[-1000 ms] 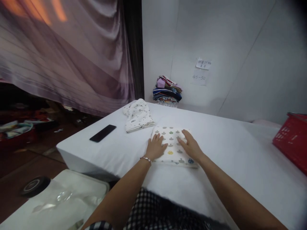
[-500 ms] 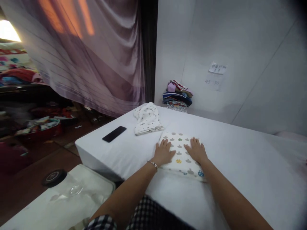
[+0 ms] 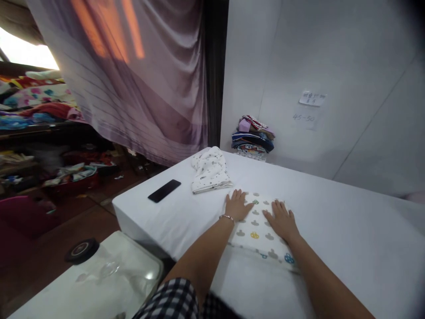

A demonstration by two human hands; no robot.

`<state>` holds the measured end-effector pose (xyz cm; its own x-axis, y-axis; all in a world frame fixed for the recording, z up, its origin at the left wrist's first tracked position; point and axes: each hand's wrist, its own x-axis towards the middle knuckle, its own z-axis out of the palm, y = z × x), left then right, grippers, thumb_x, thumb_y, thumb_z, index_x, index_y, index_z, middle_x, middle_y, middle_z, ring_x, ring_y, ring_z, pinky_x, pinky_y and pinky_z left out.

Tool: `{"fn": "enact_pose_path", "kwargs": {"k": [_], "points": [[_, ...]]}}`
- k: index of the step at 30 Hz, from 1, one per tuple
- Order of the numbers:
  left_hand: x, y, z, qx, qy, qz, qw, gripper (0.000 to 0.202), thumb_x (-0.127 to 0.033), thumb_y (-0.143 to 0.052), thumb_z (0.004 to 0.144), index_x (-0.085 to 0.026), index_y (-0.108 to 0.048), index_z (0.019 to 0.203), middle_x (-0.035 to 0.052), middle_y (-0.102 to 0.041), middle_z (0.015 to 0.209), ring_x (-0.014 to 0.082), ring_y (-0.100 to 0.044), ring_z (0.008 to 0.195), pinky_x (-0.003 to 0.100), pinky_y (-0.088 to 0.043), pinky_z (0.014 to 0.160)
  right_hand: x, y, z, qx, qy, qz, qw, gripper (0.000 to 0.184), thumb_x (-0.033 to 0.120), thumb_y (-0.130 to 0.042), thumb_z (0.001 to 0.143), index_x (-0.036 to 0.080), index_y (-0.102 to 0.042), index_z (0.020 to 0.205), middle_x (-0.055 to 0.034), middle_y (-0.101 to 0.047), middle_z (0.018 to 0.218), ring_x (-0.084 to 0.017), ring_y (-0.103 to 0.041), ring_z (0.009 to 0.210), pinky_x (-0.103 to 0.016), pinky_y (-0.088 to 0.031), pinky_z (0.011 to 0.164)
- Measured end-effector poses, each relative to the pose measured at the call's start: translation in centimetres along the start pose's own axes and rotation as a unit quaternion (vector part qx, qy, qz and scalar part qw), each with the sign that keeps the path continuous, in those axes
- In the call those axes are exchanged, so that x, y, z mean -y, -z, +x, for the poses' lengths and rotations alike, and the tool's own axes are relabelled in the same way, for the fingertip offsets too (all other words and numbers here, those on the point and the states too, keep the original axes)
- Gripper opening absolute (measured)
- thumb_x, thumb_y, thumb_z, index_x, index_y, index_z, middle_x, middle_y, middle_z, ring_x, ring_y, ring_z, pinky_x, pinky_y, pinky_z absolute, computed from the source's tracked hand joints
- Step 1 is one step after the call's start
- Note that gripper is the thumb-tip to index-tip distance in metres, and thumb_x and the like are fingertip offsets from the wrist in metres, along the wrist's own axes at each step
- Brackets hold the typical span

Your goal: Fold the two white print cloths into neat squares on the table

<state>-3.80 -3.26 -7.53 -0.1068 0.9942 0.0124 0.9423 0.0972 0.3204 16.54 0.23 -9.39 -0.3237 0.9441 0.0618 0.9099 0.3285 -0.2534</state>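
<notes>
A folded white cloth [image 3: 257, 226] with grey, yellow, green and blue printed figures lies flat on the white-covered table [image 3: 352, 248]. Pressed on its left side is my left hand [image 3: 237, 206], palm down with fingers spread and a bracelet at the wrist. My right hand [image 3: 281, 219] rests flat on the cloth's right side, fingers also apart. Neither hand grips anything. Just beyond my left hand lies a second white cloth [image 3: 211, 170] with small dark prints, its near edge folded in layers and its far part loosely bunched.
A black phone [image 3: 164, 190] lies near the table's left edge. Folded clothes [image 3: 253, 136] are stacked by the wall at the back. At lower left, a white surface [image 3: 109, 292] carries a roll of dark tape [image 3: 82, 250]. A purple curtain [image 3: 166, 79] hangs behind.
My left hand has slid forward a little over the patterned cloth, while my right hand stays flat on it. The whole view has shifted slightly, so things appear lower and further right.
</notes>
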Motion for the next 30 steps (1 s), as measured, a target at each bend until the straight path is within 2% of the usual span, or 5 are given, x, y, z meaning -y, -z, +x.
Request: {"fn": "enact_pose_path", "kwargs": {"k": [9, 16, 21, 26, 30], "points": [[-0.1, 2.0, 0.2, -0.002, 0.022, -0.093, 0.995, 0.064, -0.058, -0.031, 0.085, -0.024, -0.031, 0.139, 0.004, -0.019, 0.151, 0.0204, -0.01, 0.139, 0.045, -0.012, 0.111, 0.0, 2.7, 0.0, 0.007, -0.033, 0.209, 0.977, 0.062, 0.05, -0.042, 0.085, 0.016, -0.039, 0.136, -0.0082, -0.025, 0.148, -0.023, -0.012, 0.138, -0.047, -0.008, 0.112], [3.2, 3.0, -5.2, -0.03, 0.107, -0.188, 0.976, 0.053, -0.045, -0.043, 0.085, -0.02, -0.041, 0.132, 0.008, -0.043, 0.139, 0.0217, -0.042, 0.125, 0.034, -0.035, 0.102, -4.0, 4.1, -5.9, -0.044, -0.14, 0.438, 0.887, 0.068, 0.044, -0.052, 0.08, 0.015, -0.035, 0.139, -0.0109, -0.041, 0.14, -0.024, -0.037, 0.129, -0.038, -0.031, 0.107], [4.0, 2.6, -9.8, -0.042, 0.167, -0.264, 0.949, 0.055, -0.04, -0.049, 0.083, -0.014, -0.043, 0.13, 0.011, -0.056, 0.126, 0.0209, -0.058, 0.105, 0.03, -0.046, 0.087, -4.6, 3.1, -11.6, -0.016, -0.187, 0.562, 0.806, 0.072, 0.038, -0.054, 0.077, 0.016, -0.03, 0.141, -0.01, -0.034, 0.144, -0.022, -0.043, 0.124, -0.033, -0.043, 0.099], [2.8, 3.0, -11.7, -0.019, 0.188, -0.275, 0.943, 0.065, -0.043, -0.049, 0.082, -0.014, -0.033, 0.137, 0.0134, -0.051, 0.13, 0.0208, -0.061, 0.093, 0.026, -0.051, 0.06, -3.8, 3.3, -14.0, -0.015, -0.202, 0.608, 0.768, 0.07, 0.035, -0.056, 0.077, 0.018, -0.031, 0.14, -0.0115, -0.042, 0.139, -0.023, -0.049, 0.119, -0.034, -0.045, 0.097], [2.0, 3.8, -11.2, 0.009, 0.202, -0.216, 0.955, 0.066, -0.042, -0.051, 0.08, -0.011, -0.036, 0.136, 0.0166, -0.054, 0.125, 0.0218, -0.063, 0.087, 0.029, -0.05, 0.069, -3.4, 3.7, -14.0, -0.022, -0.206, 0.62, 0.757, 0.066, 0.031, -0.054, 0.079, 0.016, -0.032, 0.139, -0.0118, -0.047, 0.135, -0.023, -0.052, 0.116, -0.035, -0.047, 0.095]]}}
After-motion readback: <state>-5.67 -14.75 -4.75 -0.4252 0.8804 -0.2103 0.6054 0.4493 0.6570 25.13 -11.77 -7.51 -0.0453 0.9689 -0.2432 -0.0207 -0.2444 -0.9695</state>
